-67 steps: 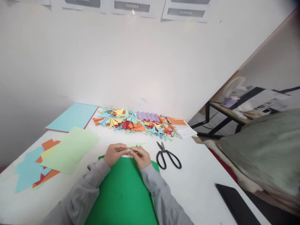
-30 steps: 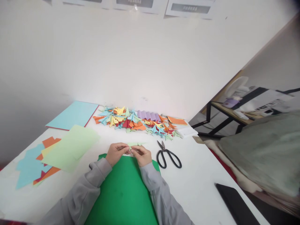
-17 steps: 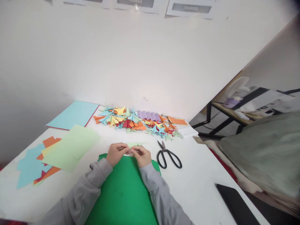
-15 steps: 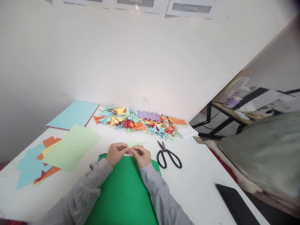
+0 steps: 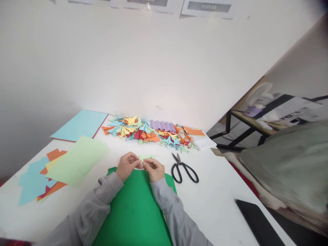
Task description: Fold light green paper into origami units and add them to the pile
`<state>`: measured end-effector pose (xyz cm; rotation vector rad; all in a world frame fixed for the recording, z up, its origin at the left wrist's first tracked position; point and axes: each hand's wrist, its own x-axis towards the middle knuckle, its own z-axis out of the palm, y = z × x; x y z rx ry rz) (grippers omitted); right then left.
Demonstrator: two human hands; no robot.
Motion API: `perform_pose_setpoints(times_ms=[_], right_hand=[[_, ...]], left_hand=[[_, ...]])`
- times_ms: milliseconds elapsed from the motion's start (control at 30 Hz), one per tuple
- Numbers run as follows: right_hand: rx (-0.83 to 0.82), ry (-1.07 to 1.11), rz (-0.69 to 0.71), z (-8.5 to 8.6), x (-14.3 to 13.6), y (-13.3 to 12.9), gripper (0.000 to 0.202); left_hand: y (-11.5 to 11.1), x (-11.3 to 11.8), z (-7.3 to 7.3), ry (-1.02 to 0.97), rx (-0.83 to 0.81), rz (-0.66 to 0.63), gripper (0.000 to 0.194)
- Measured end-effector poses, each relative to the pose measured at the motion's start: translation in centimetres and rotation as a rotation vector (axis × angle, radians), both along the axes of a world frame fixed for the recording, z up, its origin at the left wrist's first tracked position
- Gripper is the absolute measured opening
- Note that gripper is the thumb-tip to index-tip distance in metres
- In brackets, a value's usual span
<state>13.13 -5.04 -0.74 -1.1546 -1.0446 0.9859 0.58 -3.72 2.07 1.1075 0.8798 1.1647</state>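
Observation:
A small piece of light green paper is pinched between the fingertips of both hands, its lower part hidden by them. My left hand closes on its left side with thumb and fingers. From the other side my right hand grips it the same way, the two thumbs nearly meeting. Both hands are just above the far edge of a green sheet on the table. To the right of my right hand lie black-handled scissors, blades slightly apart and pointing away.
Folded paper shapes in many colours are heaped along the wall. Blue paper lies at the back left, with light green sheets and coloured scraps nearer. A black flat object rests at the right edge of the white table.
My fingers have shifted slightly on the light green paper, and more of it shows between them. The things on the table have stayed in place.

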Motion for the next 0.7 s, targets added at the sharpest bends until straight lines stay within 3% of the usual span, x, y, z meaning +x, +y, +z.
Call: perform_pose_setpoints(times_ms=[400, 700], right_hand=[[-0.059, 0.024, -0.014, -0.08, 0.01, -0.14, 0.016], [0.107, -0.090, 0.006, 0.22, 0.16, -0.44, 0.012]], left_hand=[[0.05, 0.15, -0.09, -0.007, -0.007, -0.008, 0.026], [0.11, -0.22, 0.28, -0.020, -0.051, 0.024, 0.026]])
